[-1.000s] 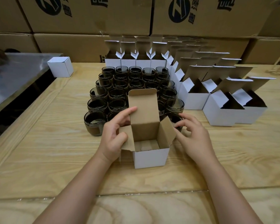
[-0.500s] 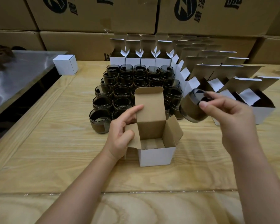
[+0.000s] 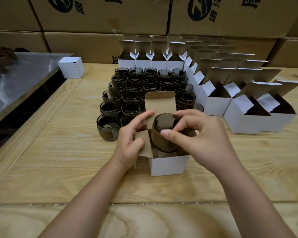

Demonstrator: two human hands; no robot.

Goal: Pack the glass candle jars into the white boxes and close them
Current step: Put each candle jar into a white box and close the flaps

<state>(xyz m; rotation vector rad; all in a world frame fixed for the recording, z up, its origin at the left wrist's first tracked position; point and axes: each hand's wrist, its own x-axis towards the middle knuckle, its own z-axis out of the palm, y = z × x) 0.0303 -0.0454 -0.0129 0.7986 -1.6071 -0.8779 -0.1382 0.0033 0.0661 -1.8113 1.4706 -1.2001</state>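
One glass candle jar (image 3: pixel 165 133) sat partly inside the mouth of the white box (image 3: pixel 169 164), tilted and not yet seated on the bottom. The right hand (image 3: pixel 201 140) pinched the jar's rim, with the thumb on the near edge and the fingers curled over the far edge. The left hand (image 3: pixel 131 143) gripped the left side flap (image 3: pixel 144 143) and held it outward, its index finger against the upright lid flap (image 3: pixel 160 103).

Probable faults:
- A tilted jar could wedge against a box wall, since the fit looked close.
- A rim pinch on smooth glass could slip, and the jar would drop hard.
- The right side flap was hidden behind the hand. If folded inward, it could be trapped under the jar.
- Downward force could slide the light box on the table (image 3: pixel 58 169) into the waiting jars (image 3: pixel 132 93) close behind it.
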